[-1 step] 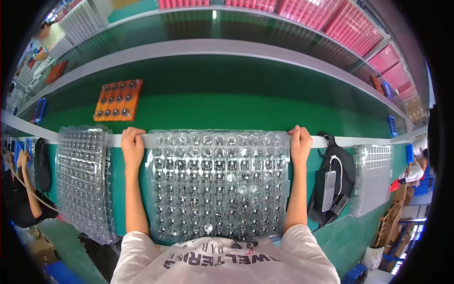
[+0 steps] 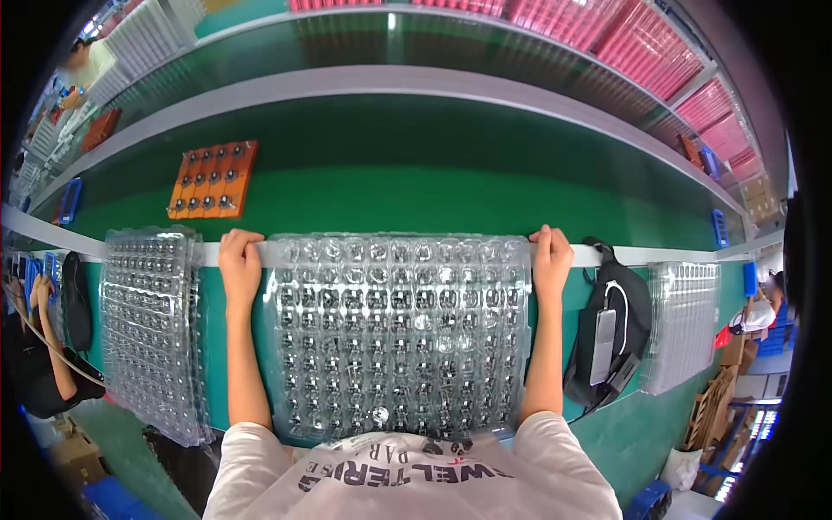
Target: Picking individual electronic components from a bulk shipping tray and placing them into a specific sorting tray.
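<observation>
Rightward, a black bag (image 2: 639, 314) separates the clear tray (image 2: 399, 321) from stacked trays (image 2: 680, 329).

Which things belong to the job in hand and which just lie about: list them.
Likely the job:
- clear tray of metal parts, between left hand and right hand
- filled trays at left
- orange block holding parts

Likely lying about:
- black bag
- grey device
- white cable

Clear tray (image 2: 400, 309) nr edge behind shirt (image 2: 416, 490), parts (image 2: 354, 298) too sm. to ID, pink stacks (image 2: 568, 24) cut off
</observation>
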`<state>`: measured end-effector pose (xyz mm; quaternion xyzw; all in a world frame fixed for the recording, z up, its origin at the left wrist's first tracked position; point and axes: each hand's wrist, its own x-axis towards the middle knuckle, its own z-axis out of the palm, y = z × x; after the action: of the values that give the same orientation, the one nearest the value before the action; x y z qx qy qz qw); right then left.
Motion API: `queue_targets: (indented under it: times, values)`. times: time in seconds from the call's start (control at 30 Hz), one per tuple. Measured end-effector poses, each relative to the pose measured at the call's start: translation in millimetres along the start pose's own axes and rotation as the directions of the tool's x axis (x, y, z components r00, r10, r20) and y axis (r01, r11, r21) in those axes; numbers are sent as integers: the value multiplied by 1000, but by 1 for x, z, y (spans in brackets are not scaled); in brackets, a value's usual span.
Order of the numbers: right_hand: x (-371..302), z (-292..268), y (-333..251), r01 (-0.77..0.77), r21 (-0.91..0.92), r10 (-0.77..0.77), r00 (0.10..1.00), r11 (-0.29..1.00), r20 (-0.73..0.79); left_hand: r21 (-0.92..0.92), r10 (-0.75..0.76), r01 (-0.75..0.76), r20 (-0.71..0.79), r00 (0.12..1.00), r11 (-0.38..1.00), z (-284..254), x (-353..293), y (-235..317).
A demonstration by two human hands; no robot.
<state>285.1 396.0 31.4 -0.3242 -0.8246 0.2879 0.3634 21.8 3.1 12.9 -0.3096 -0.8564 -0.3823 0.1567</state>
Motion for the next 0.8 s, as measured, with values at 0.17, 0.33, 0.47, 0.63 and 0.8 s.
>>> queue_targets:
  times: [0.17, 0.33, 0.47, 0.63, 0.8]
  values:
    - [-7, 23, 13, 60, -8, -61, 997, 998, -54, 1, 14, -14, 41, 999, 1000, 4, 14, -18]
    - [1, 39, 13, 132, -65, -137, 987, 989, -78, 11, -10, 10, 71, 997, 1000, -2, 4, -51]
    - [2, 28, 14, 146, -32, -149, 978, 989, -145, -5, 18, -18, 108, 994, 1000, 0, 8, -46]
    - [0, 28, 12, 151, -17, -151, 968, 988, -201, -1, -15, 15, 99, 995, 1000, -1, 4, -59]
    - [-4, 27, 15, 180, -84, -191, 971, 980, -143, -10, -54, 55, 99, 994, 998, -1, 2, -55]
